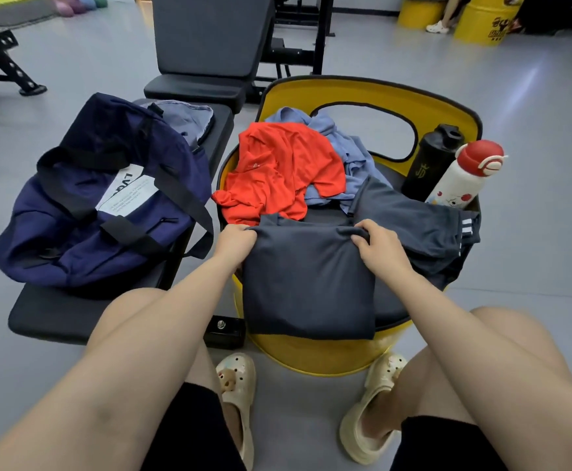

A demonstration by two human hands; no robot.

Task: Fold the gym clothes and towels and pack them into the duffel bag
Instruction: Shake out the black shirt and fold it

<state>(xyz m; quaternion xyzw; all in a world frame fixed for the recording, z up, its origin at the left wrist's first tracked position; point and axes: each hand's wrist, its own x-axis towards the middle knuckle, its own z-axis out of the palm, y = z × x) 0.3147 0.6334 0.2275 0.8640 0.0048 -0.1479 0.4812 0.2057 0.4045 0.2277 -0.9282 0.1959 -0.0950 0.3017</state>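
A dark grey garment [308, 283], partly folded, lies on the yellow barrel seat [322, 358] in front of me. My left hand [235, 243] grips its far left corner, and my right hand [376, 244] pinches its far right corner. Behind it lie a red shirt [277, 171], a light blue garment [342, 141] and dark shorts with white stripes [423, 222]. The navy duffel bag [107, 198] sits on a black bench [73, 311] to the left, with a grey-blue folded cloth [186, 120] behind it.
A black bottle [430, 161] and a white bottle with a red cap [464, 175] stand at the seat's right edge. A black gym bench [209, 45] stands behind. Another person's legs [447, 15] and yellow barrels [481, 22] are at the far right. My feet wear cream clogs [237, 385].
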